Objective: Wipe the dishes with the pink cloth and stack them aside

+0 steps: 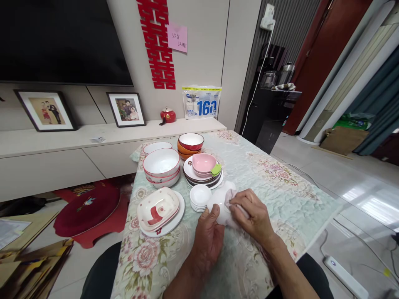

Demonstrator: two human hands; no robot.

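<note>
My left hand grips the lower left edge of a small white dish, thumb on top. Against the dish's right side, my right hand pinches a pale cloth, which covers part of it. Just left of the dish is a stack of small white dishes. Behind them, a pink bowl with a green leaf-shaped piece tops a stack of plates. Further left, a rectangular bear-patterned dish lies on a white plate.
White bowls with red rims and a red bowl on orange ones stand at the back of the flowered tablecloth. A white cabinet runs behind. A red stool is at left, a power strip on the floor at right.
</note>
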